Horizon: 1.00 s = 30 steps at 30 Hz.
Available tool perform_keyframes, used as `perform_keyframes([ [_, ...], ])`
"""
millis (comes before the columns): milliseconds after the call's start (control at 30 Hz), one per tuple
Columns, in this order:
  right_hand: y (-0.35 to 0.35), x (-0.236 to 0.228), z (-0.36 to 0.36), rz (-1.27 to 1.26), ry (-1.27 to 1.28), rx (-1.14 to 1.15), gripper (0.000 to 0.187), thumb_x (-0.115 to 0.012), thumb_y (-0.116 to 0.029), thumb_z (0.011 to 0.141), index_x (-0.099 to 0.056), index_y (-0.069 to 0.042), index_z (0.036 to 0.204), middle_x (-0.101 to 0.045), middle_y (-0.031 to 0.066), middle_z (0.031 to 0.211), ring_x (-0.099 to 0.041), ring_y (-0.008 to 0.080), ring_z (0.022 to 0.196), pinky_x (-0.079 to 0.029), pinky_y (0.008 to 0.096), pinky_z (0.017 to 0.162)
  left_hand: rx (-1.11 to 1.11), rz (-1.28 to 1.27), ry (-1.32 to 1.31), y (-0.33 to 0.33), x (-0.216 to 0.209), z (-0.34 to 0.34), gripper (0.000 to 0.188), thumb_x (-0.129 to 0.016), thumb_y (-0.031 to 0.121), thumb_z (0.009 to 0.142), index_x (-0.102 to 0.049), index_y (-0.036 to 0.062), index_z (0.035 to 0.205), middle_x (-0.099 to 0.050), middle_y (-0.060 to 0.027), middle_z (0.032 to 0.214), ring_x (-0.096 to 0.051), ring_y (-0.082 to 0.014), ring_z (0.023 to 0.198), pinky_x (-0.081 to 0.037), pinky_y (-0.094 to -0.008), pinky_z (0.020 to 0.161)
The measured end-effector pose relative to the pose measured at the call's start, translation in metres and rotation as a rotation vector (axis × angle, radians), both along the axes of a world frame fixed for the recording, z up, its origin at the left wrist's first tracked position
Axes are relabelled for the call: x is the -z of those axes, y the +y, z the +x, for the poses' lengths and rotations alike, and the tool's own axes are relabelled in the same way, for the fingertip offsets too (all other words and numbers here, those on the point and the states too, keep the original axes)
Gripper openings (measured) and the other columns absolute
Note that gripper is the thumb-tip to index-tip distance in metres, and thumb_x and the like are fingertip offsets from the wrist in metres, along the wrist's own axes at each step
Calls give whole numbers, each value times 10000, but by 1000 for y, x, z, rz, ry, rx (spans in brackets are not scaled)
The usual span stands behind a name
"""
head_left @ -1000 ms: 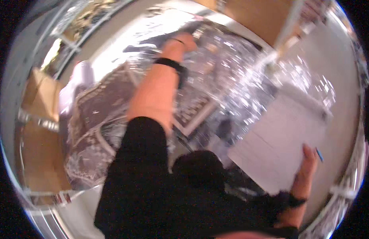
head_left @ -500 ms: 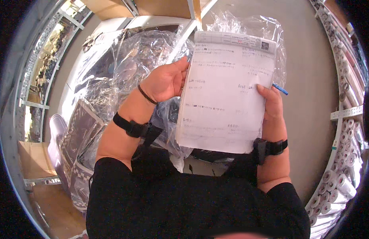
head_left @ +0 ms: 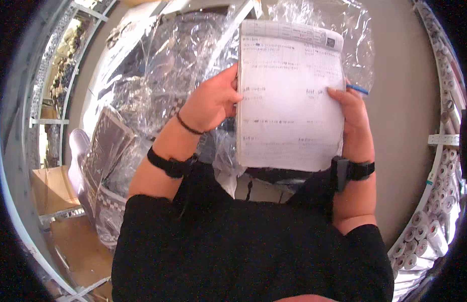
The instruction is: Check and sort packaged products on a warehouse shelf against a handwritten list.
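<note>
In front of my chest is a white pad of paper (head_left: 294, 110) with lines of handwriting and a top page folded over at its far edge. My left hand (head_left: 216, 100) grips the pad's left edge, the thumb at the edge and the other fingers hidden behind. On the right side, my right hand (head_left: 351, 110) has its thumb on the top sheet and the fingers under the pad. A blue pen (head_left: 357, 89) sticks out to the right from behind that hand. Both forearms wear black straps.
Clear plastic wrapping (head_left: 168, 60) covers dark goods at the left, with more plastic film (head_left: 356, 45) beyond the pad. Cardboard boxes (head_left: 54, 189) stand on a shelf at the far left. Rolls (head_left: 419, 234) are stacked on a rack along the right.
My left thumb has come down onto the pad's left edge, where the hand was looser before. The pad and both hands appear higher and slightly farther right as the view shifts.
</note>
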State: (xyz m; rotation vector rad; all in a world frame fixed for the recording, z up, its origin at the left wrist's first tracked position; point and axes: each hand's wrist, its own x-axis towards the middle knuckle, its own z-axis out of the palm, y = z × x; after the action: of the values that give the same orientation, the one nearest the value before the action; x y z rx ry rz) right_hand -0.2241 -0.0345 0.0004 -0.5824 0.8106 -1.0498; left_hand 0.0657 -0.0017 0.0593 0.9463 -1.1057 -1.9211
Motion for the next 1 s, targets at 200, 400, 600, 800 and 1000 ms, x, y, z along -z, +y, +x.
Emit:
perform_keyframes([
  [200, -6, 18, 5, 73, 17, -47, 422, -544, 30, 813, -468, 39, 1228, -610, 200, 1099, -647, 302, 925, -552, 401, 797, -53, 12, 239, -4, 37, 8, 708, -465, 21, 760, -237, -1, 1430, -507, -149, 1270, -569, -219, 1086, -505, -349, 872],
  [400, -5, 25, 4, 107, 12, -59, 391, -544, -10, 840, -484, 41, 1223, -610, 193, 1108, -650, 299, 927, -554, 404, 797, 77, 17, 278, -14, 47, 15, 750, -550, 74, 725, -258, -42, 1406, -479, -156, 1316, -509, -236, 1183, -421, -348, 989],
  [600, -5, 24, 2, 213, 30, -14, 381, -553, -36, 848, -487, 50, 1213, -615, 202, 1090, -660, 306, 898, -572, 413, 756, 80, 40, 296, -8, 41, 8, 787, -586, 124, 733, -231, -41, 1416, -468, -156, 1331, -498, -234, 1200, -403, -349, 1010],
  [800, -5, 23, 2, 244, 23, -21, 334, -550, -33, 849, -517, 64, 1167, -634, 203, 1032, -672, 315, 835, -583, 427, 712, 109, 1, 210, 6, 35, 13, 826, -545, 41, 722, -169, 18, 1457, -458, -140, 1328, -504, -220, 1181, -441, -363, 973],
  [1000, -1, 16, 10, 216, 103, 31, 305, -569, -41, 849, -542, 111, 1113, -636, 215, 1019, -670, 323, 832, -578, 420, 717, 110, -12, 146, 12, 35, 15, 824, -585, 68, 739, -176, 5, 1451, -460, -139, 1334, -496, -209, 1191, -418, -354, 994],
])
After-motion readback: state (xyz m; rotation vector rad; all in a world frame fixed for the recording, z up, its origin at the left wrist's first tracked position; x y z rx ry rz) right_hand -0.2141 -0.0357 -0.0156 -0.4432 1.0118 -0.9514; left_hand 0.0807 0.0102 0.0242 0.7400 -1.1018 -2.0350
